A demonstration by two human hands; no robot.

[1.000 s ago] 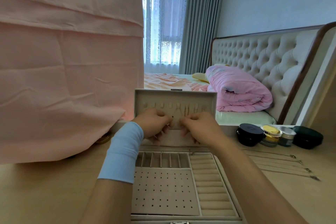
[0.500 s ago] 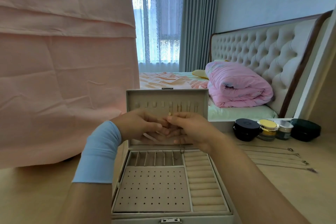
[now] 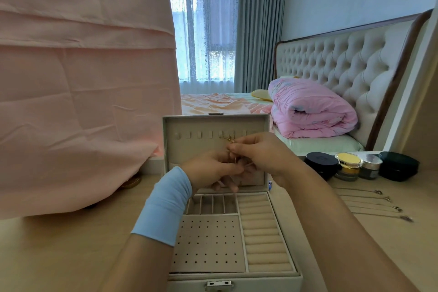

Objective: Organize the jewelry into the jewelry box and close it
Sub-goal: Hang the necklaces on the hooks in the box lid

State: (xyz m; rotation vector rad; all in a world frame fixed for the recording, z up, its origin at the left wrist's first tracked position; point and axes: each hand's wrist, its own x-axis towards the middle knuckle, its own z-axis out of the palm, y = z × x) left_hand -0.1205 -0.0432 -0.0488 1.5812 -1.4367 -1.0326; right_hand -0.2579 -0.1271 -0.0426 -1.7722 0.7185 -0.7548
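Observation:
A pale grey jewelry box (image 3: pixel 288 239) stands open on the desk, its lid (image 3: pixel 189 125) upright with a row of hooks. Both hands are in front of the lid. My right hand (image 3: pixel 263 154) pinches the top of a thin gold necklace (image 3: pixel 231 142) just below the hooks. My left hand (image 3: pixel 211 169), with a blue wristband, holds the lower part of the same chain. Several silver necklaces (image 3: pixel 369 204) lie stretched out on the desk to the right of the box.
Dark and gold cosmetic jars (image 3: pixel 348 166) stand behind the silver chains. A pink cloth (image 3: pixel 83 92) hangs over the desk's left side. Beyond the desk is a bed with a rolled pink quilt (image 3: pixel 310 106).
The hands have shifted slightly left along the lid, and the right hand has lifted the necklace's top end up near the hooks. The view has tilted a little.

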